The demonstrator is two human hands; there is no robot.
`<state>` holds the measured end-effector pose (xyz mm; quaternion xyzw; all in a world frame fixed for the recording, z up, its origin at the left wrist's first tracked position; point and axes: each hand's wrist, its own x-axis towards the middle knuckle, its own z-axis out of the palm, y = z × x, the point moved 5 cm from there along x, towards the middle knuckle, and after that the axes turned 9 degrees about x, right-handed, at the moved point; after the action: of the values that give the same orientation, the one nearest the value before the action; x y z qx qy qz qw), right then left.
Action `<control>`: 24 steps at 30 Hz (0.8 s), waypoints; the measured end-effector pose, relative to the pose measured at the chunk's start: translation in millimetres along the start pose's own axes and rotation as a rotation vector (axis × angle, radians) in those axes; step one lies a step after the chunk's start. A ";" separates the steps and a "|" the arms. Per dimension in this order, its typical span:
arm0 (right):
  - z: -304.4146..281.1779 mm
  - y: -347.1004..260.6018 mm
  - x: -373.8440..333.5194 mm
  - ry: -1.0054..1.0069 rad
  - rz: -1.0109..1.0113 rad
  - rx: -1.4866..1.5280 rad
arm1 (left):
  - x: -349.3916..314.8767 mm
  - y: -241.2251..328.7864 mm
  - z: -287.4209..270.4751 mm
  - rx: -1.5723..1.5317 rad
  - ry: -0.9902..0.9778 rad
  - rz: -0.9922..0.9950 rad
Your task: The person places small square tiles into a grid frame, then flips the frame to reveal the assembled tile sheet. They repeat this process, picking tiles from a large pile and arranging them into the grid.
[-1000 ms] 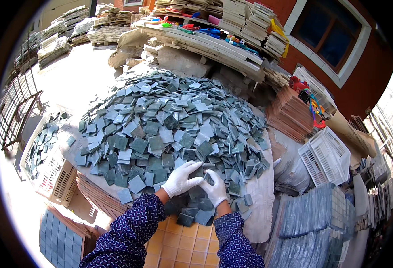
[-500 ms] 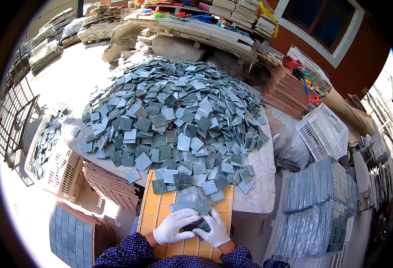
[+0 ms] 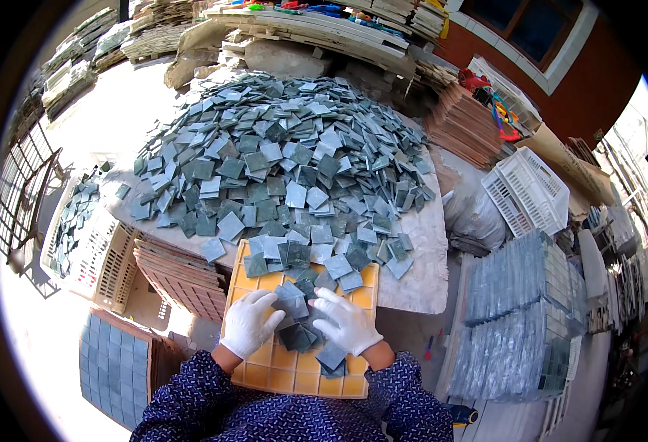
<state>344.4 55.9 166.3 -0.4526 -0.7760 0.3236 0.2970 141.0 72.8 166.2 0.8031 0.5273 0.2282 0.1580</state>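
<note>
A yellow-orange tray with a square grid [image 3: 265, 368] lies in front of me, its far end against the table. Loose square grey-green stone tiles [image 3: 291, 302] are spread over its middle and far part. My left hand [image 3: 249, 325], in a white glove, rests beside the tiles with its thumb and fingers apart. On the opposite side my right hand [image 3: 347, 323], gloved too, has its fingers spread at the tiles' edge. A few overlapping tiles [image 3: 332, 358] lie below the right hand. Parts of the tiles under the fingertips are hidden.
A big heap of similar tiles [image 3: 287, 155] covers the table [image 3: 423, 280] beyond the tray. Left stand a white crate [image 3: 103, 265] and stacked brown trays [image 3: 176, 276]. Right are a white crate [image 3: 526, 191] and plastic-wrapped tile stacks [image 3: 504, 295].
My hands have moved apart, and the tiles gathered between them now lie spread on the tray. Tray and heap appear higher in the picture.
</note>
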 end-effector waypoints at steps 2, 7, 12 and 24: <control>-42.0 44.3 15.7 0.287 0.206 -0.247 | 26.1 -0.2 -4.8 0.080 0.165 0.093; -63.8 108.9 41.4 0.274 0.492 -0.436 | 98.6 3.0 15.3 0.194 0.109 0.242; -77.0 104.4 45.9 0.200 0.753 -0.273 | 116.9 -4.5 27.1 0.326 0.015 0.167; 4.1 16.3 -162.9 0.177 0.587 -0.134 | -87.8 -61.4 -15.5 0.143 -0.110 -0.022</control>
<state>417.1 -84.6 123.8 -0.7021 -0.6032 0.3029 0.2268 55.3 16.6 131.3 0.8177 0.5416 0.1439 0.1314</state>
